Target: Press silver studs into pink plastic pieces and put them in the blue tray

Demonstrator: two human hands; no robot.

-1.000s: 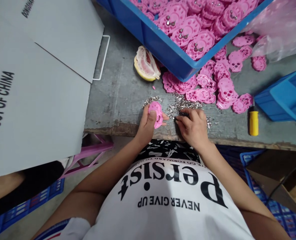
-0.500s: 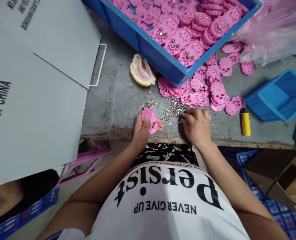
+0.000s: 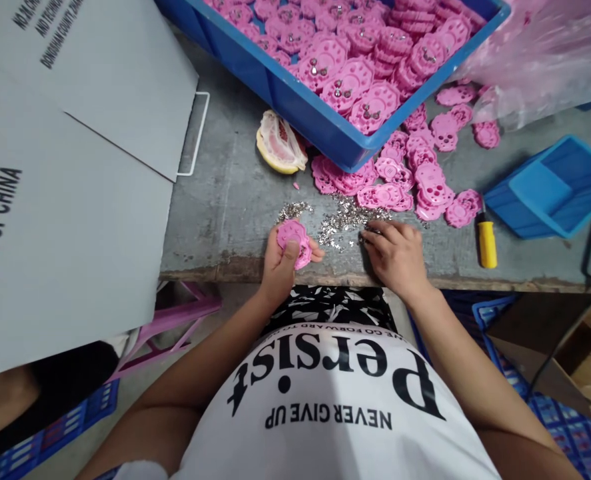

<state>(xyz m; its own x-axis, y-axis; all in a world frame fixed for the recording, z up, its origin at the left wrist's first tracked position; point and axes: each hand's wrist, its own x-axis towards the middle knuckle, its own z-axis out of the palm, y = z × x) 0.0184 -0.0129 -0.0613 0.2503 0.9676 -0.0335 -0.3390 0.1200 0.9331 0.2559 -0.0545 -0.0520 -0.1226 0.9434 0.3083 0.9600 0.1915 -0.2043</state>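
My left hand (image 3: 278, 263) is closed on a pink plastic piece (image 3: 293, 240), thumb across its face, just above the table's front edge. The piece is rounded with a scalloped rim and small holes. My right hand (image 3: 396, 257) rests at the right side of a scattered pile of small shiny metal parts (image 3: 342, 220). Its fingers are bent and drawn together at the tips; what they pinch, if anything, is too small to make out. A smaller heap of metal parts (image 3: 293, 211) lies just beyond my left hand.
A blue crate (image 3: 275, 83) full of pink pieces stands at the back. Loose pink pieces (image 3: 431, 183) lie beside it. A cut citrus fruit (image 3: 280, 143), a yellow-handled screwdriver (image 3: 487, 243), a blue bin (image 3: 535, 193) and a plastic bag (image 3: 540, 73) are around. A grey carton (image 3: 85, 187) stands left.
My right hand's fingers have shifted slightly at the pile's edge. The left hand still holds the pink piece, turned a little. The view has moved slightly.
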